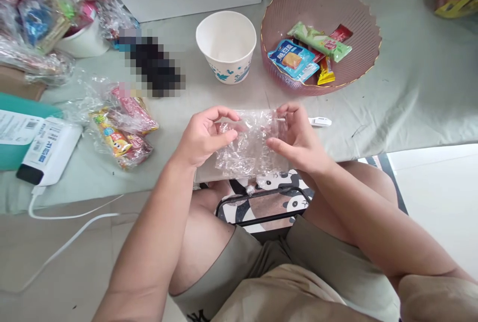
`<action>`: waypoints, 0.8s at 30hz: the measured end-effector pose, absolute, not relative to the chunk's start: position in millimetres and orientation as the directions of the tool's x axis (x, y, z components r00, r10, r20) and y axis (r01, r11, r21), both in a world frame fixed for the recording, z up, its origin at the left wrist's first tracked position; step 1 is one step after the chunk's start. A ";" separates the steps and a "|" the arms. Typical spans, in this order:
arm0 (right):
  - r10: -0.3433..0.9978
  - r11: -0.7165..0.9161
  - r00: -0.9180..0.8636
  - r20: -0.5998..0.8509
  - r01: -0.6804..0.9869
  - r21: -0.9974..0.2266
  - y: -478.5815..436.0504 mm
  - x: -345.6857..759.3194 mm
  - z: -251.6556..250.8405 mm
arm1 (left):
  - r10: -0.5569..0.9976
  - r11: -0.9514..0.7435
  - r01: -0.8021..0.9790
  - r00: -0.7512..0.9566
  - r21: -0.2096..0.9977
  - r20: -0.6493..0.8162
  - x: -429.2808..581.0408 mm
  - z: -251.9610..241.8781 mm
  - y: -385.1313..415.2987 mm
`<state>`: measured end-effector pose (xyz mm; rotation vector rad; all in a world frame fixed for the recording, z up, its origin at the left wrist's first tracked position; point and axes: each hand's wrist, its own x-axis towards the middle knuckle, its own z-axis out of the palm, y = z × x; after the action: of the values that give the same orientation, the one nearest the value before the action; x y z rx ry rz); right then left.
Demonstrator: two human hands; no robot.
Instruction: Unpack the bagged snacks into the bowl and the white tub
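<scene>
Clear wrapper point(250, 150): on my feed, crinkled, between two hands spread apart.
Left hand point(203, 135): at the wrapper's 9 o'clock edge.
Right hand point(304, 140): at its 3 o'clock edge; whether either pinches, I cannot tell.
Bagged snacks point(114, 135): 9 o'clock from left hand.
Paper cup point(226, 46): wrapper's 12 o'clock, upright.
Pink bowl point(358, 28): 1 o'clock, beside cup, holding packets point(317, 43).

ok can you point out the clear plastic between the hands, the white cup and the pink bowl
clear plastic point(249, 149): head view, on its crumpled middle
white cup point(226, 46): head view, on its bare inside
pink bowl point(319, 9): head view, on its ribbed inner wall, far side
</scene>
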<state>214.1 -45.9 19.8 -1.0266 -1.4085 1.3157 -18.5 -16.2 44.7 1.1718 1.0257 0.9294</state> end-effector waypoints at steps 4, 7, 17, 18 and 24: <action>0.978 -0.087 -0.197 -0.066 -0.100 -0.991 -45.4 208.6 19.8 | 0.951 0.162 -0.133 0.285 0.978 -0.119 -18.4 48.1 -18.5; 0.991 -0.041 -0.128 -0.028 -0.093 -0.995 -42.7 209.0 25.6 | 0.888 0.304 -0.104 0.391 0.947 -0.242 -17.2 50.6 -19.0; 0.938 -0.229 -0.292 -0.187 -0.120 -0.966 -46.6 211.6 33.6 | 0.821 0.444 0.071 0.366 0.893 -0.438 -16.1 62.5 -21.9; 0.957 -0.198 -0.246 -0.156 -0.157 -0.968 -46.7 211.7 32.3 | 0.823 0.437 0.054 0.379 0.898 -0.423 -17.3 63.4 -22.2; 0.976 -0.071 -0.215 -0.029 -0.193 -0.979 -44.6 216.5 30.9 | 0.870 0.366 -0.089 0.387 0.926 -0.307 -19.7 62.6 -17.6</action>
<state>216.5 -44.6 30.9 -0.9861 -1.1831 1.4897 -19.7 -17.6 62.6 0.9960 0.9701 0.7600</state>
